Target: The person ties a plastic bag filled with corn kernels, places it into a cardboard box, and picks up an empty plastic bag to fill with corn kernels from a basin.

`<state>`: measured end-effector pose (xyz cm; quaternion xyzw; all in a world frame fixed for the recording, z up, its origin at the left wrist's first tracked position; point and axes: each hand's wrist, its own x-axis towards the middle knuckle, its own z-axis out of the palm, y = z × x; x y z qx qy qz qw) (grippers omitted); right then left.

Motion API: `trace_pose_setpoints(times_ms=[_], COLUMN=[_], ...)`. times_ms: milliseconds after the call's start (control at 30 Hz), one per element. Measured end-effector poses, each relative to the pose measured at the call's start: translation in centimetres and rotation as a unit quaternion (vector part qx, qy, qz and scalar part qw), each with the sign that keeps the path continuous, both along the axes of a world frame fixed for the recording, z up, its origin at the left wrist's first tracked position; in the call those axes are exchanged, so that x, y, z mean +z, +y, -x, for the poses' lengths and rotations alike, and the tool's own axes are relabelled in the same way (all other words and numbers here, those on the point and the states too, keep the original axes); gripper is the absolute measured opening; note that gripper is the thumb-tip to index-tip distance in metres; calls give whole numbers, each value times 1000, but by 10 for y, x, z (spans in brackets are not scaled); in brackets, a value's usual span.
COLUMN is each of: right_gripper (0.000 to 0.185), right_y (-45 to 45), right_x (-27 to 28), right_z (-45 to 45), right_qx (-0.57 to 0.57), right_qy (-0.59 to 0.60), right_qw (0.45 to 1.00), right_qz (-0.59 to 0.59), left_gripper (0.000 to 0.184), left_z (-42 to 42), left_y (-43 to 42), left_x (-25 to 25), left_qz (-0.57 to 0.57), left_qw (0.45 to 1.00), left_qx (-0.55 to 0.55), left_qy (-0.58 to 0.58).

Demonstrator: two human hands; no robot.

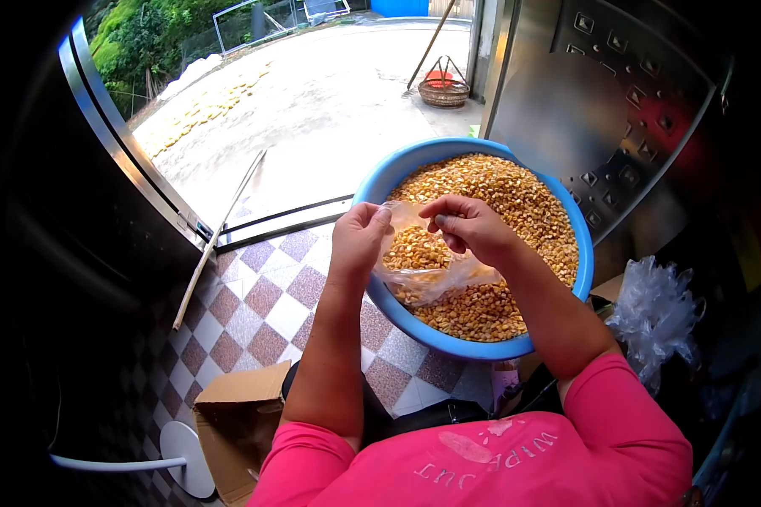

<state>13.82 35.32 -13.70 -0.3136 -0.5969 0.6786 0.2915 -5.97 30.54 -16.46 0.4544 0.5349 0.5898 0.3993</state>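
Note:
A large blue basin (431, 338) full of yellow corn kernels (482, 182) stands in front of me. Over the kernels hangs a clear plastic bag (435, 283), its upper edge between my hands. My left hand (362, 232) is closed in a pinch on the bag's edge, above the basin's left rim. Just to its right, my right hand (465, 224) has its fingers curled and pressed together by the bag's mouth; whether they grip the plastic is too small to make out.
An open cardboard box (241, 422) and a white round base (186, 460) are at the lower left. A bamboo stick (216, 241) leans at the door sill. Crumpled plastic bags (655, 317) lie right of the basin. Outside stands a wicker basket (444, 93).

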Motion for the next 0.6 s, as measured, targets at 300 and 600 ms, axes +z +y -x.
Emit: trace_pose_setpoints(times_ms=[300, 600], right_gripper=[16, 14], right_y=[-1, 5], right_x=[-4, -11], right_z=[-1, -3], right_qx=[3, 12], right_qy=[-122, -74], right_qw=[982, 894], right_qz=[-147, -442], left_gripper=[20, 23], left_z=[5, 5], left_y=[-2, -7], left_x=[-5, -2], left_qz=[14, 16], left_qw=[990, 973], left_qx=[-41, -55], left_qy=[-133, -222])
